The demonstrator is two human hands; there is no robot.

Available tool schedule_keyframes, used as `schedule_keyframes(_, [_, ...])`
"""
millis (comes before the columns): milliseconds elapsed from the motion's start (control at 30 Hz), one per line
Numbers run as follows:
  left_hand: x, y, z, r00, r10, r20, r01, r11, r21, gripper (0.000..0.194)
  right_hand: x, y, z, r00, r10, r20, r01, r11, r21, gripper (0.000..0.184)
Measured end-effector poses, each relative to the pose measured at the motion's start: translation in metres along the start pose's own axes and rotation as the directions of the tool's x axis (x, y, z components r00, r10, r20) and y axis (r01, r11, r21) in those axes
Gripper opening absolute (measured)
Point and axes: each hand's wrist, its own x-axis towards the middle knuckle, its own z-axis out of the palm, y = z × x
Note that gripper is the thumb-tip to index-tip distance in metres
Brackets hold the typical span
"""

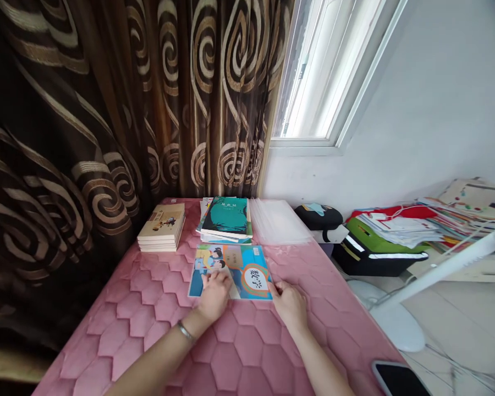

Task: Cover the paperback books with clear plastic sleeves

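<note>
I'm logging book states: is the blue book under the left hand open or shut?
Shut: the blue book lies flat, its illustrated cover facing up.

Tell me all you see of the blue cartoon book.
The blue book lies shut and flat, long side running left to right, on the pink quilted cover, in front of the book pile. Its paper-looking front shows cartoon children at left and a white, orange-ringed title patch at right. The left hand rests on it; the right hand touches its right edge.
</note>
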Motion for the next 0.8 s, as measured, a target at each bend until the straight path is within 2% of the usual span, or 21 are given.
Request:
schedule_keyframes(67, [-0.021,0.006,0.004,0.998,0.051,-0.028,-0.052,0.998,-0.043,0.027,-0.001,0.000,0.000,1.000,-0.003,-0.011,0.003,1.000,-0.004,0.032])
schedule_keyframes(167, [-0.037,0.006,0.009,0.993,0.031,-0.113,-0.042,0.994,-0.097,0.027,-0.001,0.000,0.000,1.000,-0.002,-0.012,0.002,1.000,-0.003,0.031])
schedule_keyframes(267, [-0.037,0.002,0.013,0.985,-0.030,-0.167,0.010,0.992,-0.123,0.019,-0.002,-0.002,-0.004,1.000,0.006,-0.029,-0.006,1.000,0.014,0.027])
schedule_keyframes(367, [-0.032,0.000,0.017,0.978,-0.043,-0.203,0.015,0.990,-0.139,0.020,-0.007,-0.011,-0.010,0.994,-0.010,-0.107,0.010,1.000,-0.006,0.018])
schedule_keyframes(467, [-0.030,0.000,0.018,0.975,-0.044,-0.219,0.011,0.988,-0.154,0.021,-0.019,-0.031,-0.014,0.978,-0.192,-0.083,0.192,0.981,0.002,0.014])
schedule_keyframes(533, [-0.030,0.000,0.017,0.974,-0.044,-0.220,0.011,0.989,-0.150,0.021,-0.028,-0.049,-0.012,0.934,-0.357,-0.017,0.358,0.932,0.058,0.012])
schedule_keyframes(600, [-0.030,0.001,0.015,0.975,-0.040,-0.220,0.008,0.990,-0.144,0.022,-0.035,-0.064,-0.007,0.883,-0.468,0.024,0.464,0.881,0.095,0.013])
schedule_keyframes(700, [-0.031,0.001,0.013,0.973,-0.032,-0.227,-0.001,0.990,-0.141,0.024,-0.037,-0.077,0.003,0.852,-0.523,0.036,0.518,0.851,0.090,0.015])
schedule_keyframes(800, [-0.032,-0.004,0.011,0.972,-0.016,-0.236,-0.017,0.990,-0.138,0.022,-0.034,-0.074,0.007,0.855,-0.518,0.039,0.513,0.853,0.093,0.011])
